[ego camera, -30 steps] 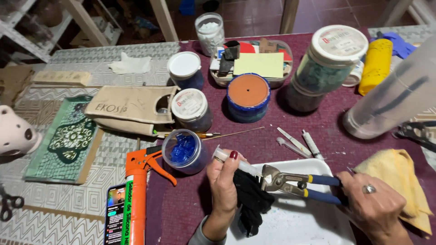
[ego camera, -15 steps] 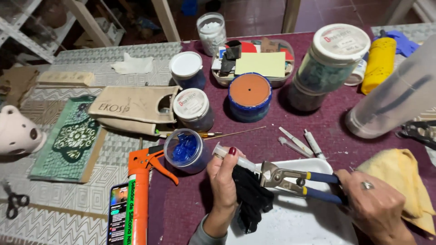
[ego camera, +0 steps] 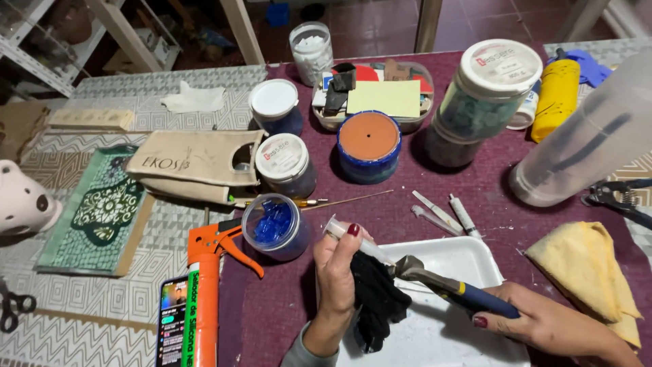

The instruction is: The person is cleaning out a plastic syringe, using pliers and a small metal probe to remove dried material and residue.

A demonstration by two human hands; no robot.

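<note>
The left hand [ego camera: 343,272] rises from the near edge of the white tray [ego camera: 468,255], fingers curled shut around a clear plastic syringe [ego camera: 353,239] and a crumpled black cloth [ego camera: 377,299]; the thumb, its nail painted dark red, presses on the syringe barrel. The syringe sticks out past the thumb toward the far left of the tray, while its other end points into the tray and meets the grey metal head of the pliers [ego camera: 414,270]. The cloth hangs soft and wrinkled from the palm over the tray's left part. The right hand [ego camera: 543,323] lies low at the tray's near right corner, fingers closed around the pliers' blue handles, wrist leading off the lower right. The pliers slant up and left across the tray.

The tray is shallow, rectangular and smooth, with rounded corners. Just left of it stands a small round clear jar of blue glass pieces [ego camera: 275,226]. Right of the tray lies a folded yellow cloth [ego camera: 587,272]. Beyond the tray's far edge three thin syringes [ego camera: 441,212] lie on the dark red table cover.
</note>
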